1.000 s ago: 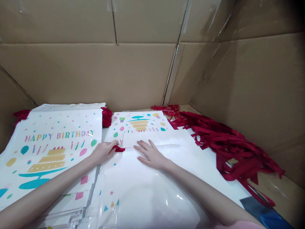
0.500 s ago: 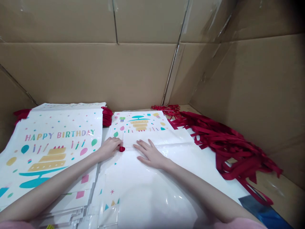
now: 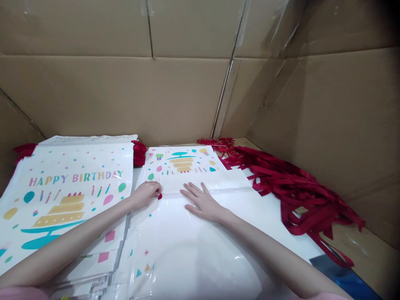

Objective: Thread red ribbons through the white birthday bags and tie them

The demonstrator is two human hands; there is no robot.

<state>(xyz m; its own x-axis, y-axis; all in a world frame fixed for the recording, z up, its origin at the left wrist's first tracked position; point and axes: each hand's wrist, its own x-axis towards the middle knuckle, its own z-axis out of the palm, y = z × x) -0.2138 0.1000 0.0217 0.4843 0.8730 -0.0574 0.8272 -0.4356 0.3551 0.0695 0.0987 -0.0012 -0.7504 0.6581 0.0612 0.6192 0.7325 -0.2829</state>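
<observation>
A white sheet [image 3: 187, 241] with a fold line across it lies in front of me, over a printed sheet [image 3: 181, 160] showing an upside-down cake. My left hand [image 3: 146, 195] is closed at the fold's left end, its fingers pinched on a small piece of red ribbon [image 3: 160, 196]. To the right, my right hand [image 3: 203, 202] lies flat on the white sheet just below the fold, fingers spread, holding nothing.
At the left is a stack of "Happy Birthday" sheets [image 3: 76, 162] with red ribbon bundles at its sides. A tangled heap of red ribbons [image 3: 300, 200] lies on the right. Cardboard walls [image 3: 131, 96] stand behind and beside. Something blue [image 3: 343, 275] is at lower right.
My right hand has slid slightly right along the sheet. Less of the red ribbon shows at my left fingertips. The whole view has shifted a little.
</observation>
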